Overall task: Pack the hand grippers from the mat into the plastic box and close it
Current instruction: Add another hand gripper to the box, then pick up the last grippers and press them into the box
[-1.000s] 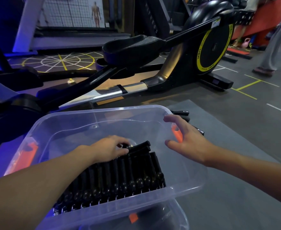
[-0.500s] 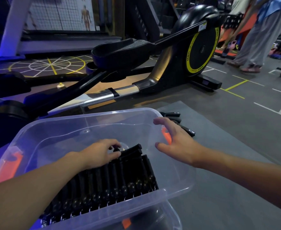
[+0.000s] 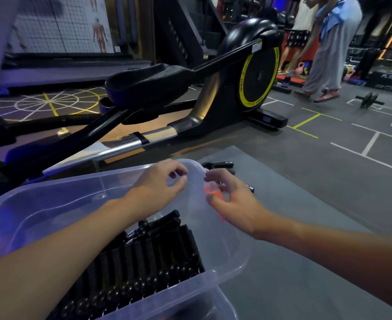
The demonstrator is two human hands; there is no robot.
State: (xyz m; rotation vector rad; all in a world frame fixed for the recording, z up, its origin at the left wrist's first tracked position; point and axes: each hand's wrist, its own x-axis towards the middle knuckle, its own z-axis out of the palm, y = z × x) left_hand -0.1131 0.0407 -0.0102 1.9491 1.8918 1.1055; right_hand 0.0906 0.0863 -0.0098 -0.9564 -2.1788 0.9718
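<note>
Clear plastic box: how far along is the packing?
Done: a row of black hand grippers lies packed in the clear plastic box. In hand: nothing; the left hand and right hand hover empty over the box's far corner. Left: a few loose black grippers lie on the grey mat beyond the box, which is open with no lid on.

One plastic box [image 3: 58, 204] holds a packed row of hand grippers [image 3: 144, 257], too dark to count; at least two loose grippers [image 3: 220, 164] lie on one mat [image 3: 306, 227].
</note>
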